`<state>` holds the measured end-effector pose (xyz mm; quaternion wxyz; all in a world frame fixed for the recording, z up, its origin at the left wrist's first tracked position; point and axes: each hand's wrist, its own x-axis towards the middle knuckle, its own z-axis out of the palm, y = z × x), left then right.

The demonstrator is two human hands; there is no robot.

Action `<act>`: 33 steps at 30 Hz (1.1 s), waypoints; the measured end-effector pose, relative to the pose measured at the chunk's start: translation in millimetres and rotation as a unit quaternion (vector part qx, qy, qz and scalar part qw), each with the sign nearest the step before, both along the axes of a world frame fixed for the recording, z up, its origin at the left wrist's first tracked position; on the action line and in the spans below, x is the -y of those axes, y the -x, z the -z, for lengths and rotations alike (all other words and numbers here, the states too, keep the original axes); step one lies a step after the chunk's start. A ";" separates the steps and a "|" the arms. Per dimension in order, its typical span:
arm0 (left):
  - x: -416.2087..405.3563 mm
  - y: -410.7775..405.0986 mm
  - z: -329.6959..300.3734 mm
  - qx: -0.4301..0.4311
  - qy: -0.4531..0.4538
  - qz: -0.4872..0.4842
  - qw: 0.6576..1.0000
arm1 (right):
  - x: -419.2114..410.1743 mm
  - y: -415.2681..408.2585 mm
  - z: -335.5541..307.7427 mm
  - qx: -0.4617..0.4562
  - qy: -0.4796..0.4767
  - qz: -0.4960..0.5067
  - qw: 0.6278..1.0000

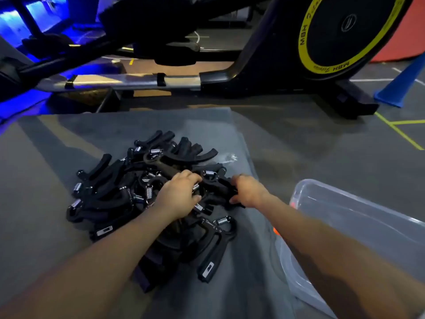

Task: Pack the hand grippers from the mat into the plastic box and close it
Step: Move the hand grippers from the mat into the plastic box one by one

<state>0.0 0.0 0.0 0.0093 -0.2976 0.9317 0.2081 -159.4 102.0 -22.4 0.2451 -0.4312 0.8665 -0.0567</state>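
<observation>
- Black hand grippers (128, 192) with chrome coil springs lie heaped on a grey mat (46, 169).
- Left hand (181, 194) and right hand (247, 191) each clutch grippers atop the pile.
- Clear plastic box (358, 217) sits open, right of the mat.

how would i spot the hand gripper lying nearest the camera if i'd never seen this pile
Start at the grey mat with the heap of black hand grippers on it. Follow the heap's near right edge, below the right hand, to the nearest hand gripper. It lies apart from the tangle, its spring pointing away and a pale label at its near handle end.
</observation>
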 end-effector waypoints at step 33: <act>-185.1 177.8 40.9 -0.032 -0.050 0.022 0.998 | -257.8 68.0 5.4 0.203 0.163 0.398 0.880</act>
